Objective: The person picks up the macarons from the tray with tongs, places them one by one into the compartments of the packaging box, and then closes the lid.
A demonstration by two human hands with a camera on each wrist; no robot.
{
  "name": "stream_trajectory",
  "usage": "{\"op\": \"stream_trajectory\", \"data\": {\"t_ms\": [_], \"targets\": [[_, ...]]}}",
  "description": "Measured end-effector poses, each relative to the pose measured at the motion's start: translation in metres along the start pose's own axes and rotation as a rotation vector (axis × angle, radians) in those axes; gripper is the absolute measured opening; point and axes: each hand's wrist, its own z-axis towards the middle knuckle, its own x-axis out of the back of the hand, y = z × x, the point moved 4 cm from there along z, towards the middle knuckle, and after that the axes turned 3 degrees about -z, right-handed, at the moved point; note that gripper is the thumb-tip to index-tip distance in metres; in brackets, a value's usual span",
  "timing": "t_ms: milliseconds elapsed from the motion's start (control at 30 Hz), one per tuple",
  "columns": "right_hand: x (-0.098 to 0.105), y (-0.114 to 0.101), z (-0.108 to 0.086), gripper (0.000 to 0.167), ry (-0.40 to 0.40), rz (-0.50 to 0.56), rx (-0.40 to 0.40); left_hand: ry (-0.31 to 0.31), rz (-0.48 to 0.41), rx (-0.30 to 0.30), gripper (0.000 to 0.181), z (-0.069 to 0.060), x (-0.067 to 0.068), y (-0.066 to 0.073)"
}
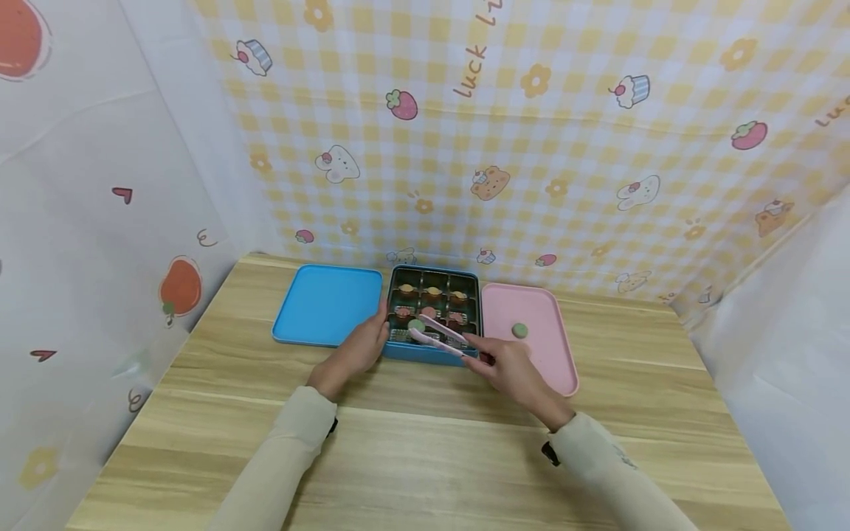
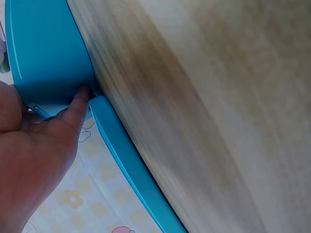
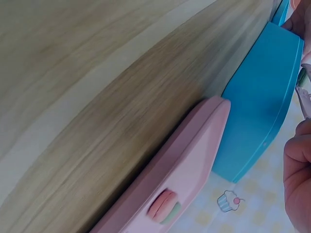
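A blue box [image 1: 432, 352] with a dark divided insert stands at the table's back. Yellow-orange macarons [image 1: 433, 291] sit in its back row, pinkish-red macarons [image 1: 457, 318] in the middle row. My right hand [image 1: 508, 365] holds pale pink tongs [image 1: 438, 344] over the box's front. Between the tong tips is a green macaron [image 1: 416, 325], above the front left compartment; whether it touches the bottom I cannot tell. My left hand [image 1: 361, 345] touches the box's left side near the front corner, with a finger extended against the wall [image 2: 53, 63].
A pink tray-like lid [image 1: 547, 354] lies right of the box, with a green macaron [image 1: 521, 330] and a pink macaron [image 3: 162, 206] on it. Left of the box lies a blue lid [image 1: 328, 302]. A patterned cloth [image 1: 564, 243] hangs behind the table.
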Motion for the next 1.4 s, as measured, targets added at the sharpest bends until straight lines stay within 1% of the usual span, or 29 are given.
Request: {"op": "stream_trajectory", "data": {"t_ms": [200,367,533,700,867,967,1100,1233,1300,1400], "targets": [[-0.007,-0.003,0.005,0.045,-0.030,-0.005,-0.018,0.006,-0.004,0.002,0.062,-0.002,0.001,0.000],[-0.012,-0.004,0.008,0.047,-0.055,0.019,-0.034,0.000,-0.004,0.001,0.062,-0.001,0.000,0.001],[-0.015,-0.007,0.011,0.046,-0.057,0.036,-0.032,-0.005,-0.005,0.003,0.062,0.000,0.000,0.001],[-0.016,-0.009,0.013,0.045,-0.053,0.031,-0.022,-0.010,-0.002,0.000,0.061,0.000,-0.001,0.000],[-0.018,-0.009,0.013,0.046,-0.059,0.021,-0.036,-0.009,-0.013,-0.001,0.061,0.000,-0.001,-0.001],[-0.017,-0.009,0.013,0.046,-0.060,0.018,-0.042,0.000,-0.012,-0.012,0.061,0.000,-0.001,0.000],[-0.015,-0.009,0.012,0.047,-0.053,0.029,-0.045,0.010,-0.004,-0.013,0.061,-0.001,0.000,-0.001],[-0.009,-0.005,0.009,0.047,-0.028,0.046,-0.065,0.009,-0.008,-0.005,0.061,-0.001,0.000,0.000],[-0.005,-0.003,0.008,0.047,-0.004,0.040,-0.070,0.004,-0.012,-0.002,0.061,-0.001,0.000,0.000],[0.004,0.002,0.004,0.044,0.056,0.029,-0.045,0.000,-0.016,0.003,0.061,-0.001,0.000,0.000]]}}
